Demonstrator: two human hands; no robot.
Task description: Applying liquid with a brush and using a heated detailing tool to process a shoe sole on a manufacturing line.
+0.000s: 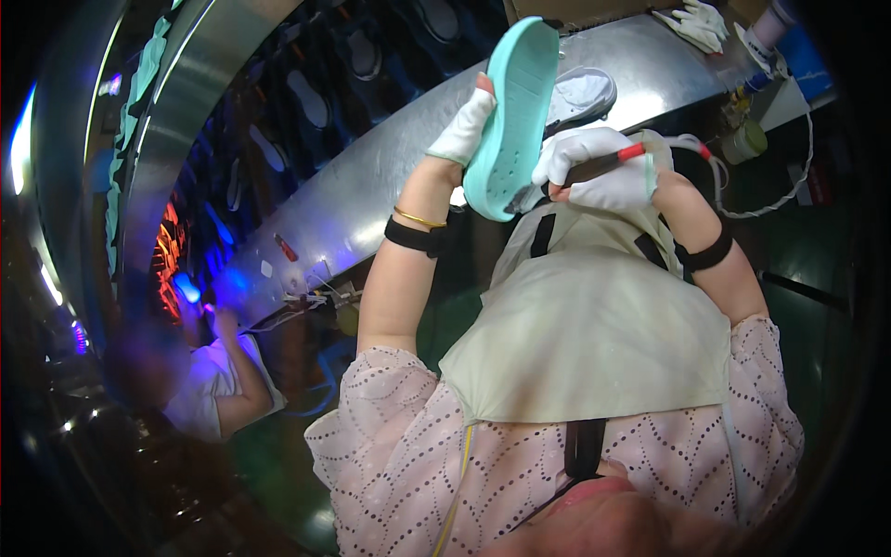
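Closest to us hangs our pale apron (594, 343) over a dotted pink blouse, with a black band on each wrist. Above it, our right hand (601, 172), in a white glove, has its grip clamped on a dark-handled tool with a red collar (608, 163), whose tip meets the lower end of a mint-green shoe sole (512, 116). Our left hand (461, 130), gloved too, is closed on that sole's left edge, holding it upright in the air, above the apron and short of the surface. Behind it, a grey shoe (583, 93) lies on the long metal surface (371, 195). Farthest off, white gloves (694, 23) rest near its end. Another person in white (218, 381) works at lower left.
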